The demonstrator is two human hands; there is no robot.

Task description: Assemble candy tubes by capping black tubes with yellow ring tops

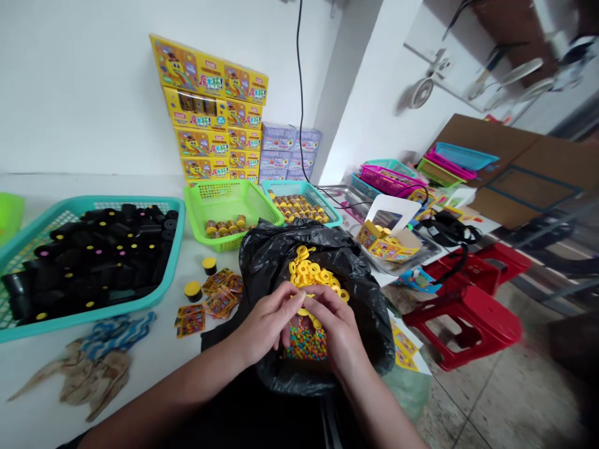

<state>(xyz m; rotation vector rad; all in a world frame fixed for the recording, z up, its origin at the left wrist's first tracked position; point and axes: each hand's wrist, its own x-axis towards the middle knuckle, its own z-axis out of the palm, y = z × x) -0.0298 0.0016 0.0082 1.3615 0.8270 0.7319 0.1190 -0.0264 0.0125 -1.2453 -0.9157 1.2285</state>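
My left hand [269, 318] and my right hand [337, 321] meet fingertip to fingertip above a container lined with a black plastic bag [374, 330]. Both are closed in a pinch, and what lies between the fingers is mostly hidden; a bit of yellow shows there. Just beyond the fingertips is a heap of yellow ring-shaped plastic pieces [319, 273]. Small multicoloured balls [305, 344] lie in the bag below my hands. To the left are printed cards [222, 302] and two black cups with yellow lids [193, 291].
A teal basket [175, 249] of black cups stands left, near a crumpled cloth [96, 374]. Behind are a green basket [224, 193] and a blue basket [334, 215] with small filled jars. Yellow boxes [203, 143] are stacked against the wall. Red stools [482, 324] stand right.
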